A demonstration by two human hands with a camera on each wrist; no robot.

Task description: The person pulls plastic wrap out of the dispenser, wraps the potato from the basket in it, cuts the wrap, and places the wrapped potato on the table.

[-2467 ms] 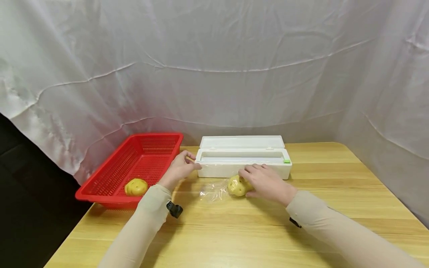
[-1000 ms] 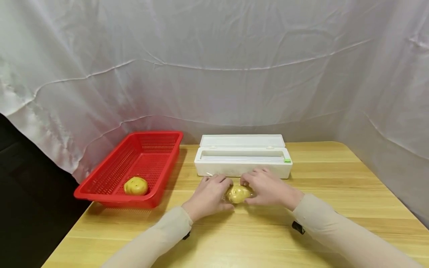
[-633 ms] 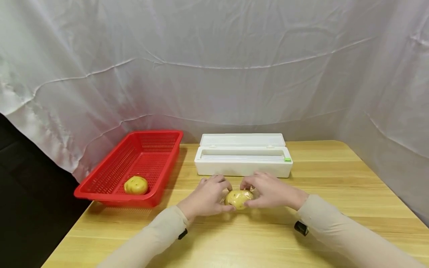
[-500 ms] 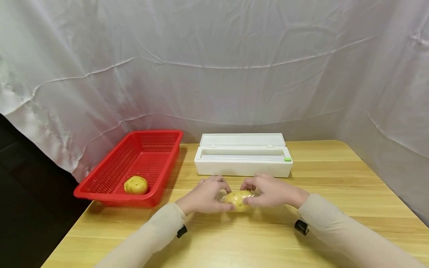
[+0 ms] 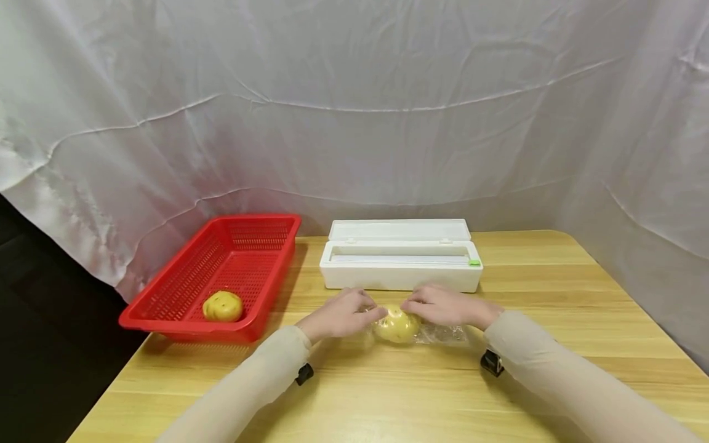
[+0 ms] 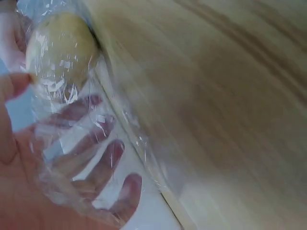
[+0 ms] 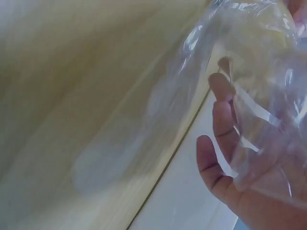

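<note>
A yellow potato (image 5: 397, 325) in clear plastic wrap (image 5: 440, 334) is between my two hands in the head view. My left hand (image 5: 348, 314) holds its left side, thumb on top; in the left wrist view the thumb (image 6: 19, 84) meets the potato (image 6: 62, 48) and the fingers spread behind loose wrap (image 6: 53, 153). From the right, my right hand (image 5: 443, 306) grips the potato, its curved fingers (image 7: 225, 124) partly veiled by wrap (image 7: 259, 105). A loose tail of wrap trails right, under the right hand. Whether the potato touches the table cannot be told.
Behind the hands stands a white plastic wrap dispenser (image 5: 401, 278) with its lid (image 5: 399, 229) raised and a green tab (image 5: 474, 263) at its right end. A red basket (image 5: 210, 328) at left holds another potato (image 5: 223, 306). All rest on a wooden table (image 5: 376, 394).
My left hand has come from the dispenser's left end to the potato. Wrap that spread left of the potato now trails to the right, and the potato has been turned between both hands.
</note>
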